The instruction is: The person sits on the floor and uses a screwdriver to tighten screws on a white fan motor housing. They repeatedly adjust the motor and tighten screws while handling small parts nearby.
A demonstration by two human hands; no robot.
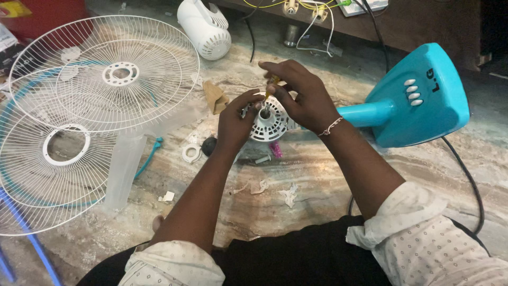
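I saw the round white slotted plastic motor housing [270, 123] resting near the middle of the marbled stone floor [317, 175], joined to the turquoise plastic fan stand [418, 98] that lay toward the floor's right edge. My left hand [235, 124] was curled around the housing's left rim, fingers closed on it. My right hand [301, 95] pinched a thin yellow-handled screwdriver [272, 82], its tip pointing down into the housing's centre. Just below the housing lay a small pink piece [276, 150] and a small white ring [191, 153], with torn paper scraps [288, 195] nearer me. Two white wire fan grilles [100, 74] overlapped toward the floor's left edge. A white ribbed plastic motor cover [205, 26] stood near the far edge, and a black cable [471, 185] curved along the right.
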